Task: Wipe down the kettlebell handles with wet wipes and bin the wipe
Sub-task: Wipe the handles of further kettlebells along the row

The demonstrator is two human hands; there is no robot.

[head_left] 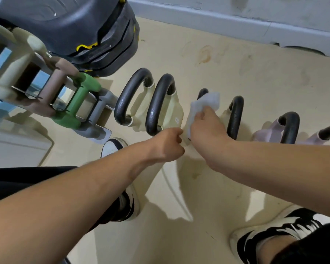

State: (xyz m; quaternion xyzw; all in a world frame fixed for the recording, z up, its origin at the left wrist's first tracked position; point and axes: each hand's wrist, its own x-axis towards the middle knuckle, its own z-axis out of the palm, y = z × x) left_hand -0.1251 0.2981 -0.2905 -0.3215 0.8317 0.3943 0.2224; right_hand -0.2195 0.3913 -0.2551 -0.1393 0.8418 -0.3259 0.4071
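Observation:
Several kettlebells with black handles stand in a row on the cream floor. My right hand [208,126] holds a white wet wipe [204,105] wrapped over the handle of the third kettlebell [202,92], which is mostly hidden by the wipe and hand. My left hand [168,144] has curled fingers beside the base of that kettlebell, at the foot of the second kettlebell handle [159,103]; what it grips is hidden. The first handle [130,96] is to the left, the fourth handle [235,117] to the right.
A rack of dumbbells [46,92], with a green dumbbell [78,100], stands at the left below a black step platform [80,31]. More kettlebells [290,128] sit at the right. My shoes [274,229] stand near the row. A grey skirting [236,21] runs behind.

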